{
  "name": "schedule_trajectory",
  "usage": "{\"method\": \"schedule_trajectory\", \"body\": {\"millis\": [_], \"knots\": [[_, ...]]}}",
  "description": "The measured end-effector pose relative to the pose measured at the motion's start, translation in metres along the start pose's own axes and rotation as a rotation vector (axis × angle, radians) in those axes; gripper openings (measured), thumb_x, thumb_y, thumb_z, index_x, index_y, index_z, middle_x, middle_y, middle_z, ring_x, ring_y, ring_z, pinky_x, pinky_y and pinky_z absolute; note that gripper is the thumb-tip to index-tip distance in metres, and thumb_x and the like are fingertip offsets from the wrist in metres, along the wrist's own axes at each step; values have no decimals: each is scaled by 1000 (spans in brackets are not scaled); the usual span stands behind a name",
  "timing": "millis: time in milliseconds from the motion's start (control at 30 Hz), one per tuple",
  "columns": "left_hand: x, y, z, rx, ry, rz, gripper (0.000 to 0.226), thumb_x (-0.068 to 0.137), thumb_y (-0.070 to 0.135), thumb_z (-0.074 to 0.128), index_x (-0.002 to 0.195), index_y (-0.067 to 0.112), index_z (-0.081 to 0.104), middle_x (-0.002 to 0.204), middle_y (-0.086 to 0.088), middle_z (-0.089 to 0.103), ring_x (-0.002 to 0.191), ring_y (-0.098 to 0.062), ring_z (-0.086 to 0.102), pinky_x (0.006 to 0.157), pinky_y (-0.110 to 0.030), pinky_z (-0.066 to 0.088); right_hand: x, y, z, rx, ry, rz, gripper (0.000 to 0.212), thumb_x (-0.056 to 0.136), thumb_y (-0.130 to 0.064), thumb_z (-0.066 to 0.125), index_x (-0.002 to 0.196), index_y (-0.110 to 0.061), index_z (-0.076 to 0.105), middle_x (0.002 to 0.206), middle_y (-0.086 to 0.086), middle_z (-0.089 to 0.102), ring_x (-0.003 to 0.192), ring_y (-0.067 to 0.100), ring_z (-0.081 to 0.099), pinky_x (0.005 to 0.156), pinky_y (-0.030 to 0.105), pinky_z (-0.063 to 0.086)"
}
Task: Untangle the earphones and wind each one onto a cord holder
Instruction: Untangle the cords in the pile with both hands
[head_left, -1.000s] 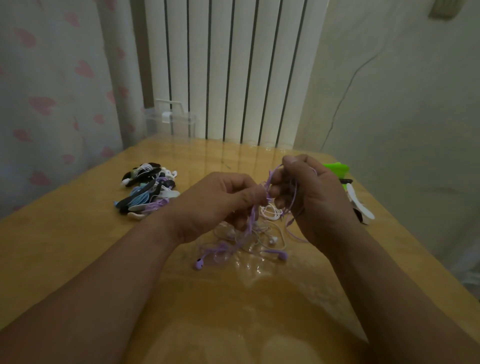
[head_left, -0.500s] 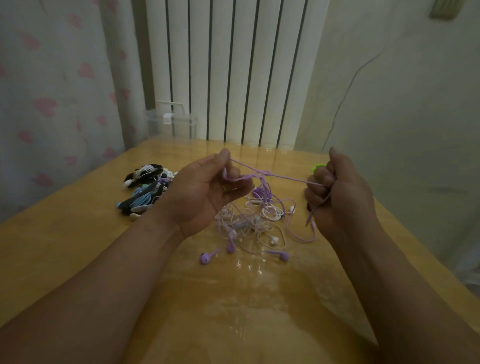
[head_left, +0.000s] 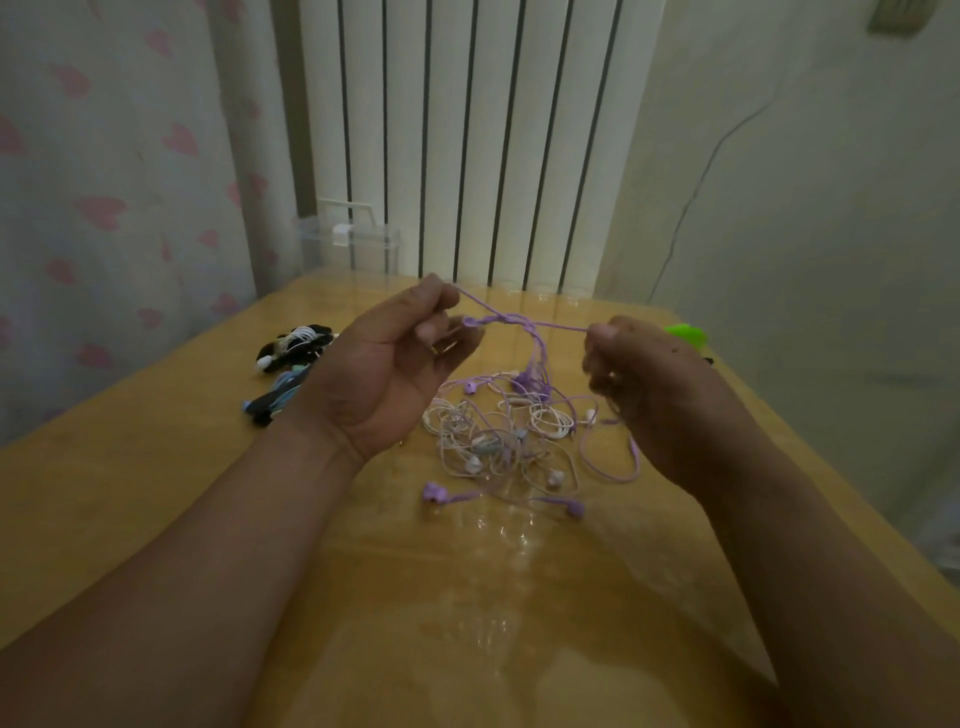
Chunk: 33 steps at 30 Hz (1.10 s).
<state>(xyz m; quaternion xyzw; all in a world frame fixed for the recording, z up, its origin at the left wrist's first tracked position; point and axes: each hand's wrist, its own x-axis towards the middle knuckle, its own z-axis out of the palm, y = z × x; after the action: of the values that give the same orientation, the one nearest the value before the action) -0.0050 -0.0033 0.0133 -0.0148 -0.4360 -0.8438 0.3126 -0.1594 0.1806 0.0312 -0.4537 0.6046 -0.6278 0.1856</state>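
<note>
Seen from the head camera, two bare forearms reach out over a glossy wooden table (head_left: 156, 493). The left hand (head_left: 395, 374) is raised with its palm turned inward, and its fingers (head_left: 441, 299) pinch a purple earphone cord (head_left: 524, 322) near a small knot. The right hand (head_left: 660, 395) is curled into a loose fist, gripping the same cord at its other end. The cord runs nearly straight between the two hands, and a twisted strand drops from its middle into a tangle of earphones (head_left: 509, 431), white and purple, lying on the table between the wrists. Two purple earbuds (head_left: 432, 491) rest at the near edge of that tangle.

One second ago the hands were pressed close together above the tangle, with the cord bunched between them. They have since drawn apart and pulled the cord out straight. Compared with half a second ago the pose is almost unchanged.

To the left of the left hand lies a pile of wound earphones (head_left: 291, 358), black, white and blue. A bright green cord holder (head_left: 685, 332) shows just beyond the right hand. A clear plastic box (head_left: 353, 244) stands at the far edge of the table, in front of a white ribbed radiator (head_left: 467, 130). A pale curtain (head_left: 104, 182) with pink hearts hangs at the left.
</note>
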Motion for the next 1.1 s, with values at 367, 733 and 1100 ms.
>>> {"method": "schedule_trajectory", "body": {"millis": [367, 733, 1100], "knots": [[-2, -2, 5, -174, -44, 5, 26, 99, 20, 55, 86, 6, 73, 54, 4, 49, 84, -16, 67, 114, -46, 47, 5, 0, 8, 911, 103, 80, 23, 74, -15, 55, 51, -15, 55, 79, 2, 65, 94, 21, 70, 84, 33, 55], [-7, 2, 3, 540, -108, -14, 20, 98, 28, 62, 88, 11, 62, 57, 4, 28, 43, -8, 28, 69, -25, 52, 4, -4, 14, 1002, 96, 77, 40, 98, -23, 53, 60, -19, 39, 59, -4, 35, 51, 12, 35, 52, 25, 40], [-2, 4, -11, -62, -236, -88, 44, 79, 27, 87, 65, 20, 46, 55, 5, 22, 40, -9, 23, 71, -27, 56, 9, 2, -1, 1000, 169, 185, 46, 104, -26, 52, 59, -22, 42, 52, -9, 25, 42, 5, 19, 35, 18, 16]]}}
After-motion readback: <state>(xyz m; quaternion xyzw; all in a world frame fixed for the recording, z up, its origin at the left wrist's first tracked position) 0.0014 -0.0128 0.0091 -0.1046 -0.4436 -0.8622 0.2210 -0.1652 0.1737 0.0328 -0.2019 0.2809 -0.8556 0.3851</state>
